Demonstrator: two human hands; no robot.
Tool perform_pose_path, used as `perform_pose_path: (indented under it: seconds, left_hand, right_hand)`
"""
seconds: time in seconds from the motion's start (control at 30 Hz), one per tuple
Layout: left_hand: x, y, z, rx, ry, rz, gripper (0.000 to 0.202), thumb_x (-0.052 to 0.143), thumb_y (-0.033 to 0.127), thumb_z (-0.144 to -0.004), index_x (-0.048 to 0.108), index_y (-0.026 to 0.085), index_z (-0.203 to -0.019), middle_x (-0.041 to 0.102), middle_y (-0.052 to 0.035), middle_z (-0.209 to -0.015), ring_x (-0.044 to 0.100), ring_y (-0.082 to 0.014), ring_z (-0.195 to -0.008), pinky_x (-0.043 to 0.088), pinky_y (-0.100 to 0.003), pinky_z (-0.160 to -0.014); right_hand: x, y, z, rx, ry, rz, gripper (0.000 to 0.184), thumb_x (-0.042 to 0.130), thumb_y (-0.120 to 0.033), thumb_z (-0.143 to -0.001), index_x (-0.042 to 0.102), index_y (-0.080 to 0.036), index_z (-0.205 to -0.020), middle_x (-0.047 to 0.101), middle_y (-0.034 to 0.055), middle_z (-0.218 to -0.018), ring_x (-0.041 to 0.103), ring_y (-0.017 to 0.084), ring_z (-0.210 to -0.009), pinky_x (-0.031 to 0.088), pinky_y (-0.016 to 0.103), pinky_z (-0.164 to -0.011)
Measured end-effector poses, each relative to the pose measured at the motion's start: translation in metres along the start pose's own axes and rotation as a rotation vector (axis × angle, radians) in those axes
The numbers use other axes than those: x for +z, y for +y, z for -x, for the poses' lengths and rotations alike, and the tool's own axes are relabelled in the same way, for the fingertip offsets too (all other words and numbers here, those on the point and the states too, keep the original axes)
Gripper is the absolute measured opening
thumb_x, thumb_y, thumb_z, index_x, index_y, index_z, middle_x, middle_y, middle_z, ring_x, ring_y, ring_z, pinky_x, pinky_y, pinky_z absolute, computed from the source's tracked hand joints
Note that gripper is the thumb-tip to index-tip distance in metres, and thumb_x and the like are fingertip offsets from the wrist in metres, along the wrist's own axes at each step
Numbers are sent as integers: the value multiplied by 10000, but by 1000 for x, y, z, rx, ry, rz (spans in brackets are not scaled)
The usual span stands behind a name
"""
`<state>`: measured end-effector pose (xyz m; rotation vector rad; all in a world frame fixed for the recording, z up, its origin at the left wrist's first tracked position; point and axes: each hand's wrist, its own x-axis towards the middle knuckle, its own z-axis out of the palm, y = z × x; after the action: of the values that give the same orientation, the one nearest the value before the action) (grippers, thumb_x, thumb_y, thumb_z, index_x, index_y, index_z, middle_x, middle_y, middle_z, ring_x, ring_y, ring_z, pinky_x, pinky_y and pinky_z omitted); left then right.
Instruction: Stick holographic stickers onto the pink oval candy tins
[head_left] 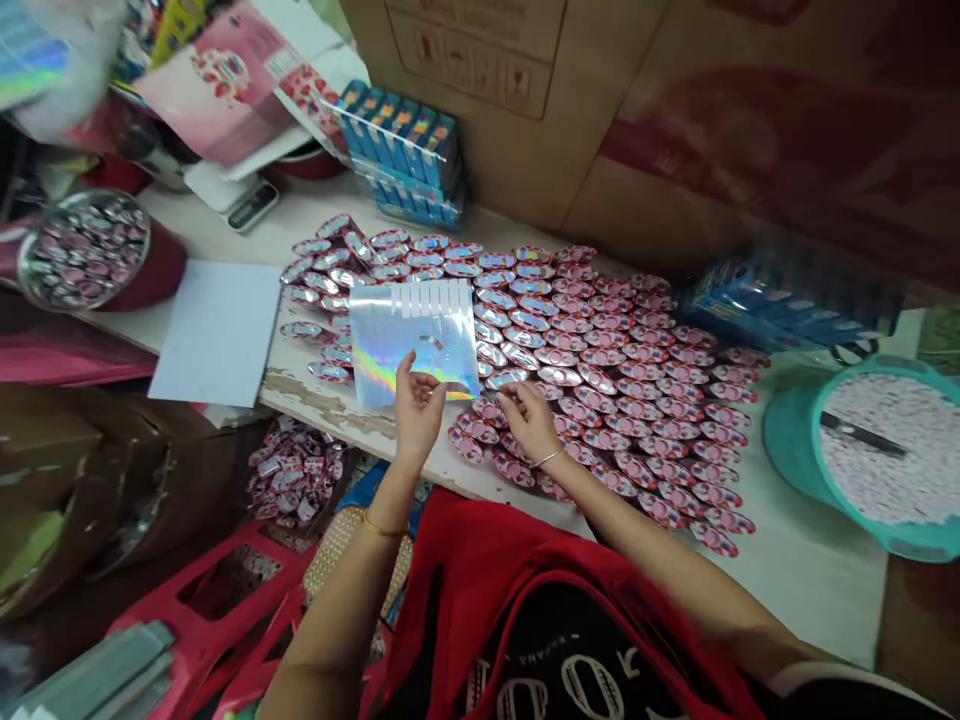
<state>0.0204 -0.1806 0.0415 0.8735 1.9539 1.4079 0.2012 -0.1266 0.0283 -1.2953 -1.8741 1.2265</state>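
Observation:
A shiny holographic card (405, 345) with a row of white slots along its top lies on the table near the front edge. My left hand (417, 408) grips its lower edge with closed fingers. My right hand (529, 418) rests just right of the card, fingertips pinched on one of the small oval pink and silver packets (507, 379). Several rows of these oval packets (600, 370) cover the table around and beyond both hands.
A white sheet (217, 332) lies left of the card. A red tub of packets (84, 250) stands far left, a teal basin (870, 450) at right. Blue boxed items (405, 150) and cardboard boxes (570, 110) line the back. Red stools (225, 590) sit below.

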Motion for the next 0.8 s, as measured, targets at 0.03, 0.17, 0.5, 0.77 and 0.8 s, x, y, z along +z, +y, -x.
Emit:
perform_pose_path:
  seconds: [0.03,0.17,0.5,0.77,0.8]
  left_hand:
    - [-1,0,-20,45,-39,-58,681,647,191,-775,387,244,-1402,540,29,-785,529,-94,-673,442,-215,-628]
    - [1,1,-106,207,-224,-239,683,616,120,-741,424,225,-1388,555,29,-770,507,-98,-655,418,-220,-604]
    - [28,-37,-203,112,-151,-241,733,551,86,-694,411,167,-1409,538,30,-725,509,-127,-608,421,-260,-645]
    - [27,-45,-195,142,85,-534,598,691,213,-704,526,193,-1278,575,-154,-1135,491,-356,-1142,367,-490,-967]
    - [24,-43,-195,125,132,-517,598,706,223,-702,524,190,-1271,556,-162,-1168,471,-363,-1171,352,-508,-987]
  right_hand:
    - [3,0,-8,-55,3,70,289,466,-392,-942,660,-199,-1034,663,98,-1020,581,232,-978,456,384,-898]
    - [26,-3,-47,-194,18,263,360,431,-368,-965,613,-185,-1215,611,135,-1239,515,267,-1155,413,431,-1001]
    - [89,-15,-154,-270,-156,542,281,403,-318,-986,614,-204,-1132,533,92,-1424,472,294,-1140,403,462,-915]
    - [106,7,-168,-280,-282,531,266,392,-244,-983,636,-216,-1082,499,57,-1468,472,296,-1055,421,483,-876]
    - [104,6,-169,-266,-293,509,275,397,-236,-978,629,-210,-1123,519,72,-1448,471,298,-1059,422,485,-883]
